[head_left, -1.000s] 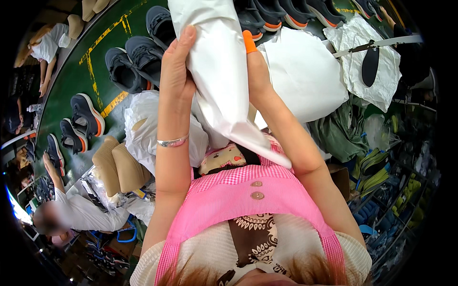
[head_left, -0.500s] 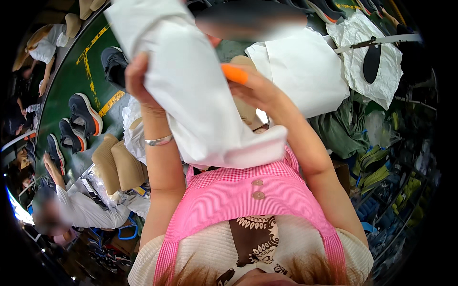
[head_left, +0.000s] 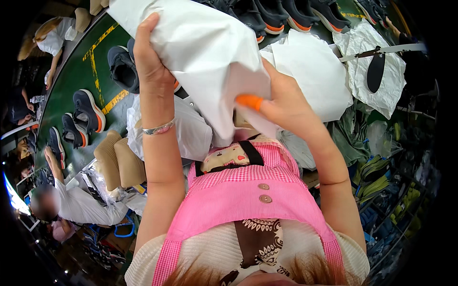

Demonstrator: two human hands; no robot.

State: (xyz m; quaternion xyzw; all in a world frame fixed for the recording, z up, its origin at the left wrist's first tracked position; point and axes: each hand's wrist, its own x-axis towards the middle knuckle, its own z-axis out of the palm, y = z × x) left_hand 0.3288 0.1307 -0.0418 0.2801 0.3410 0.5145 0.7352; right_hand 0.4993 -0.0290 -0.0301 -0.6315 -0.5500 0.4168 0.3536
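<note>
- Against the view half a second back, the white paper bundle (head_left: 200,52) sits higher and more to the right, and the left hand (head_left: 151,62) has slid up its left side, fingers now over the top edge.
- The right hand (head_left: 281,102) has come closer to the body — its orange-capped fingertip (head_left: 249,101) now presses into the bundle's lower right face.
- Left hand: fingers curled and clamped on the paper, a silver bracelet (head_left: 159,127) on the wrist.
- Right hand: partly closed, thumb and fingers pinching the paper's lower edge.
- The bundle is held up in the air between both hands, above the pink apron (head_left: 248,205) — what it wraps cannot be told.
- Behind it on the green counter (head_left: 81,86), dark shoes (head_left: 88,112) with orange soles lie in pairs, and a row of them runs along the top.
- Loose white paper sheets (head_left: 315,71) lie to the right, one with a black insole (head_left: 375,72) on it.
- A second person in a white shirt (head_left: 86,207) leans at lower left.
</note>
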